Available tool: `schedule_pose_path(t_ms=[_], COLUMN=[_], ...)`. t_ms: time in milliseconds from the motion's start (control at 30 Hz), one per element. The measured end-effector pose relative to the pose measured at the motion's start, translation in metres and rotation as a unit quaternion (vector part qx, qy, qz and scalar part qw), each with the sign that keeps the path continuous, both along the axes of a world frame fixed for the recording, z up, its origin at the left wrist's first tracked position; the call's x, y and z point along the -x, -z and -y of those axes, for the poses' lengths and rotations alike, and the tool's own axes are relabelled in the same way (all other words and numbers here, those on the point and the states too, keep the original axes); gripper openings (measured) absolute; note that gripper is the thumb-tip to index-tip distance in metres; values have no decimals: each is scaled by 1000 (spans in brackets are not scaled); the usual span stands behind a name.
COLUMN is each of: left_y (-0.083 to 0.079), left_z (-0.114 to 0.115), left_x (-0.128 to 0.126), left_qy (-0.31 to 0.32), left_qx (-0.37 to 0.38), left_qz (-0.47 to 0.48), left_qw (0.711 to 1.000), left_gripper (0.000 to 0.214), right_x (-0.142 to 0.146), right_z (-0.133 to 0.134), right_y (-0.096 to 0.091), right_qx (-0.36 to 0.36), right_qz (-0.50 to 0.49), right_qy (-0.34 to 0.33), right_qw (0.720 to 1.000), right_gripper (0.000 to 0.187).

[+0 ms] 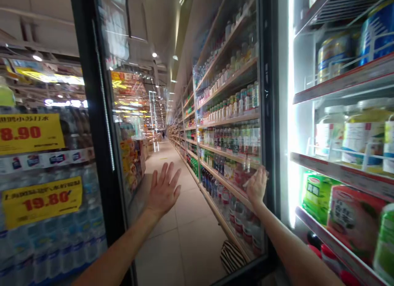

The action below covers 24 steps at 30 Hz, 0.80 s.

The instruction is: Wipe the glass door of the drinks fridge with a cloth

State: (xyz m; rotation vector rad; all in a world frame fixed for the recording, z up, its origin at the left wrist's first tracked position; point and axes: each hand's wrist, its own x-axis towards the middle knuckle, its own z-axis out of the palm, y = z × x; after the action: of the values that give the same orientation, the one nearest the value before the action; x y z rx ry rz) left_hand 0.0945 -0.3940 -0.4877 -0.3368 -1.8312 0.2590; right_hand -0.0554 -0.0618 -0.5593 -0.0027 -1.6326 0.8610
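Note:
A glass fridge door point(269, 113) with a black frame stands in front of me, and the shop aisle shows through it. My left hand point(164, 191) is open with its fingers spread, palm toward the glass near the door's middle. My right hand point(256, 186) lies flat with its fingers stretched out against the glass, right beside the door's right-hand frame. Neither hand holds anything. To the right of the door, the lit fridge shelves point(338, 177) are exposed. They carry jars, cans and green and red packs point(353, 220).
At the left is another glass cooler front with bottled water and yellow price tags point(41, 200). Through the glass, long shelves of drinks point(229, 154) line the right side of a tiled aisle point(184, 236). A striped item point(230, 257) sits low by the door's bottom edge.

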Motion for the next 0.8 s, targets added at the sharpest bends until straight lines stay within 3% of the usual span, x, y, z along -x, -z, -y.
schedule_pose_path(t_ms=[67, 100, 233, 300, 333, 400, 467, 533, 600, 700, 733, 800], left_y=[0, 0, 1, 1, 1, 2, 8, 21, 37, 62, 68, 78], left_z=[-1, -1, -1, -1, -1, 0, 3, 7, 12, 16, 17, 20], left_x=[-1, 0, 2, 2, 1, -1, -5, -10, -15, -23, -26, -33], left_qy=[-3, -4, -10, -15, -17, -19, -19, -16, -13, -22, -28, -40], left_qx=[3, 4, 5, 5, 5, 5, 10, 20, 28, 26, 24, 28], left_qz=[2, 0, -8, -5, 0, 10, 23, 39, 52, 70, 78, 95], left_qw=[1000, 1000, 1000, 1000, 1000, 1000, 999, 999, 998, 997, 996, 994], left_gripper=[51, 51, 52, 52, 52, 52, 51, 51, 49, 50, 51, 51], right_x=[-4, -4, 0, -10, -20, -45, -66, -75, -71, -58, -58, -65], right_z=[14, 19, 44, 70, 85, 112, 129, 132, 126, 121, 123, 130], right_y=[10, 4, -54, -65, -59, -27, 9, 25, 11, -28, -32, -18], right_qx=[15, 15, -50, -131, -180, -300, -444, -493, -460, -324, -301, -330], right_qz=[-17, -25, -53, -76, -92, -93, -119, -133, -120, -90, -84, -79], right_qy=[6, 6, -20, -42, -52, -78, -118, -133, -118, -69, -62, -77], right_qw=[1000, 1000, 997, 988, 978, 946, 880, 850, 872, 939, 948, 937], right_gripper=[59, 59, 56, 57, 58, 61, 60, 58, 58, 62, 63, 65])
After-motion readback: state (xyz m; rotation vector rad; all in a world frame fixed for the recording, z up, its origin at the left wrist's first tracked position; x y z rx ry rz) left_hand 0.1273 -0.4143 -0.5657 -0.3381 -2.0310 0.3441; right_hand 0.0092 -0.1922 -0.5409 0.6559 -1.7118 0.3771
